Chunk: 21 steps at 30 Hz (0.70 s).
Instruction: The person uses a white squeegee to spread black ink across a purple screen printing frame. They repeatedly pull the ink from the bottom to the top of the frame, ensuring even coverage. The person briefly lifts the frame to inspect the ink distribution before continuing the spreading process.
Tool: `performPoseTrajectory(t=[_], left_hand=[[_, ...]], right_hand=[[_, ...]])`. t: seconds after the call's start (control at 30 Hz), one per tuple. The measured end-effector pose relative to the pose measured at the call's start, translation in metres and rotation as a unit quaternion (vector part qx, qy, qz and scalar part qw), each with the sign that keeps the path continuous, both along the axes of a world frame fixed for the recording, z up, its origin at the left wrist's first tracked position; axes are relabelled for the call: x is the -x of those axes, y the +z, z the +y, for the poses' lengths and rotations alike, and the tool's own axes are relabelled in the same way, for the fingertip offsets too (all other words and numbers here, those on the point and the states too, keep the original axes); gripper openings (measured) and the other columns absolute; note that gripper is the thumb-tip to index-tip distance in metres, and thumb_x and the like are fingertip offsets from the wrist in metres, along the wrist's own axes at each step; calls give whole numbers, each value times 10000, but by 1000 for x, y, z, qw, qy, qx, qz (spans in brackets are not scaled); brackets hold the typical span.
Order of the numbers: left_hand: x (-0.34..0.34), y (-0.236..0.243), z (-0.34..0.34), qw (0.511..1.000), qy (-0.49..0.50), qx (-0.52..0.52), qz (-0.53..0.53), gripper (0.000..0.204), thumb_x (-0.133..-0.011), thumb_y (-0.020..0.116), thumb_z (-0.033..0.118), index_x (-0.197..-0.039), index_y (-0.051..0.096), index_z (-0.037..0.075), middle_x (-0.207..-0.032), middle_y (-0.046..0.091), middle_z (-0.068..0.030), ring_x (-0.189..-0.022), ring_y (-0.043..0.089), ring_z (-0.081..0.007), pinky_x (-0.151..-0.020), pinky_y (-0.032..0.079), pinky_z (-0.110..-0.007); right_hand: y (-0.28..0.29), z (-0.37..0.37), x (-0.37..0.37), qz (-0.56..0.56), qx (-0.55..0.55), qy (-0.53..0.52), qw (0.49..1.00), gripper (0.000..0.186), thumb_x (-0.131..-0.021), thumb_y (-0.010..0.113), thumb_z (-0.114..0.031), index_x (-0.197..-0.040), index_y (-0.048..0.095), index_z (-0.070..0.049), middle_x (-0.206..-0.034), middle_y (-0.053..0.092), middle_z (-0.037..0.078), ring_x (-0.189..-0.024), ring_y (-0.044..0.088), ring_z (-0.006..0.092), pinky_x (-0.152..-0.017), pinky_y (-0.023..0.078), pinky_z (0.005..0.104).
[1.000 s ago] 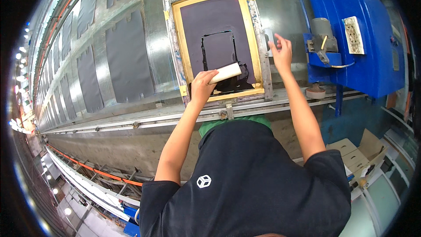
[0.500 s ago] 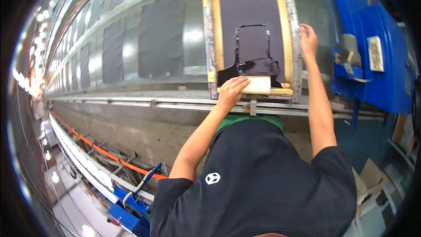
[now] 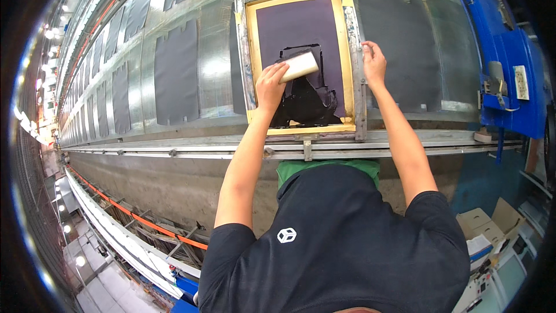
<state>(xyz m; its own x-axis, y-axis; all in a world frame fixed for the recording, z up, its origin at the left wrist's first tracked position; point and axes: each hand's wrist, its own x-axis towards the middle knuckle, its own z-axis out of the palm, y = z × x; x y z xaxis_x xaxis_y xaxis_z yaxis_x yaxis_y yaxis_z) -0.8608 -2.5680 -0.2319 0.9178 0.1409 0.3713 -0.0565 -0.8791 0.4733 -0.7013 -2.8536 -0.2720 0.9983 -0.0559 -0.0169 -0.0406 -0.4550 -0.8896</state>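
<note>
My left hand (image 3: 271, 86) is closed on the end of a pale squeegee (image 3: 301, 66), held tilted over the middle of a screen-printing frame. Glossy black ink (image 3: 306, 103) lies on the purple-grey mesh (image 3: 296, 20) near and below the squeegee, and thin wet lines mark a rectangle around it. Yellow tape borders the mesh inside the worn, stained screen frame (image 3: 358, 90). At the frame's right edge, my right hand (image 3: 375, 65) has its fingers curled against the rail; the exact contact is partly hidden.
Dark fabric panels (image 3: 176, 75) lie in rows along the long table, with another panel (image 3: 399, 52) right of the frame. A metal rail (image 3: 231, 149) runs along the near edge. Blue machinery (image 3: 509, 75) stands at the right; cardboard boxes (image 3: 480, 226) sit lower right.
The screen frame and my right hand have shifted left, uncovering a dark panel on the right. My left hand has moved the squeegee from the near end up to the mesh's middle, now tilted.
</note>
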Motion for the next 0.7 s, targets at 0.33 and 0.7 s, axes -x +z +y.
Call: performPoseTrajectory(t=[0.33, 0.7], left_hand=[[140, 2, 59, 988, -134, -37, 64, 540, -671, 694, -42, -1190, 730, 102, -1251, 722, -35, -1209, 646, -248, -950, 528, -397], [157, 8, 65, 993, -52, 36, 97, 571, -651, 743, -48, -1198, 727, 113, -1255, 727, -58, -1203, 657, -280, -1001, 523, -418]], right_hand=[[-10, 85, 39, 10, -51, 1, 999, 219, -1031, 603, -276, -1107, 706, -99, -709, 575, 56, -634, 512, 160, -623, 430, 357], [-7, 97, 39, 6, 46, 3, 999, 229, -1036, 588, -287, -1135, 710, -120, -707, 645, 137, -626, 613, 253, -651, 481, 412]])
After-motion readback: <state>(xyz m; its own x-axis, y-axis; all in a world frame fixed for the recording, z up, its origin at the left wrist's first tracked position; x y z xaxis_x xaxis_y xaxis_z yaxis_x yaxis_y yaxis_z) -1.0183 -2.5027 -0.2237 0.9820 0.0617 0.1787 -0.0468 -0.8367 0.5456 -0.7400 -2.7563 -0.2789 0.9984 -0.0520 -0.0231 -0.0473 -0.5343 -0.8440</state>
